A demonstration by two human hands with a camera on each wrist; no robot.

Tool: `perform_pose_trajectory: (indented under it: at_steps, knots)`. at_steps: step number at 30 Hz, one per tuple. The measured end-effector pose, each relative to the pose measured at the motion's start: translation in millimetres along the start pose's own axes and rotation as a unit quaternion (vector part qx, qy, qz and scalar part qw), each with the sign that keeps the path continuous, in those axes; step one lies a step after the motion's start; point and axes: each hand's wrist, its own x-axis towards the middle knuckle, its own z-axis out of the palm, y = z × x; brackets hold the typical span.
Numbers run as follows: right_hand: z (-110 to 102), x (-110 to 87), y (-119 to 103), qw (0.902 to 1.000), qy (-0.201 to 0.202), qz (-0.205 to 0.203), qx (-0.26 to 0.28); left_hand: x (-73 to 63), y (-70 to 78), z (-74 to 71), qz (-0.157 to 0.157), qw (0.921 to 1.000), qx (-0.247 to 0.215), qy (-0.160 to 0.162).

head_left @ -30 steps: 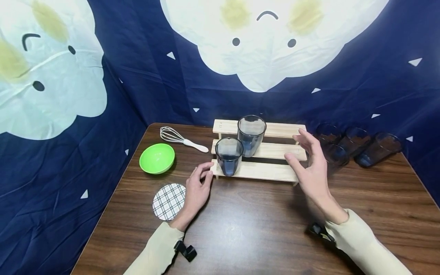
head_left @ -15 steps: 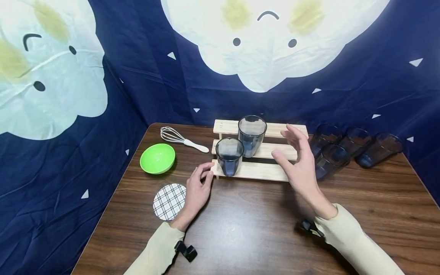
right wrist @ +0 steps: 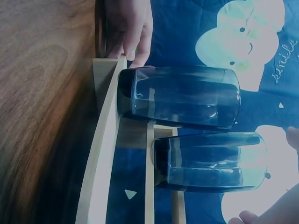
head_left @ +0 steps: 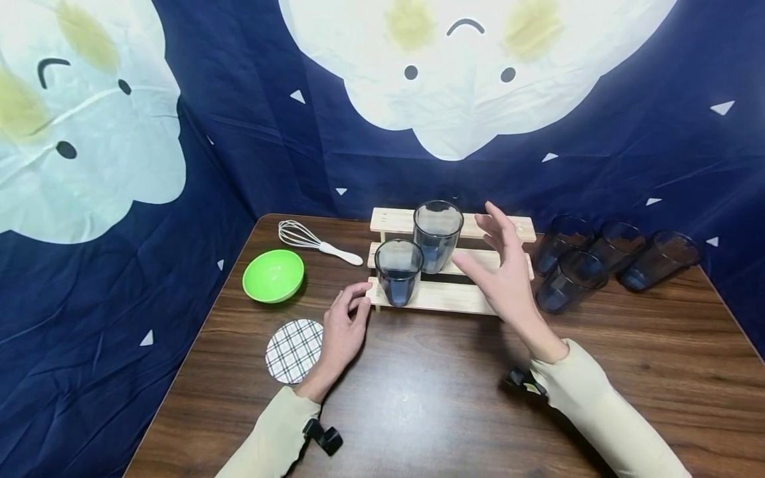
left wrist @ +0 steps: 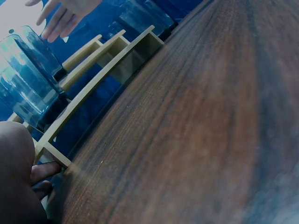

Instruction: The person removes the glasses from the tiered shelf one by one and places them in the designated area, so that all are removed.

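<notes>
My left hand holds the left end of a three-tier wooden rack, with bent fingers at the lowest step's corner. On that step, near the left end, stands a smoky blue glass. A second glass is upright on the middle step, behind and to its right. My right hand is over the right part of the rack, thumb and fingers spread with nothing between them. The thumb tip comes close to the second glass; in the right wrist view a gap shows between that glass and the fingers.
Several similar glasses stand close together right of the rack. To the left are a white whisk, a green bowl and a round checked coaster. A dark blue cloth hangs behind the wooden table.
My right hand has moved left across the rack, from its right end toward the glass on the middle step. My left hand and both glasses on the rack have stayed in place.
</notes>
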Motion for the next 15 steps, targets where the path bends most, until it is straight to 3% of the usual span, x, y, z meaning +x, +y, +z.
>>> perform_pose_trajectory:
  at_steps: [15]
  knots:
    - [11.6,16.0,10.2,0.9997,-0.021,0.004,0.014,-0.3,-0.5,-0.4,0.001,1.0,-0.004,-0.003]
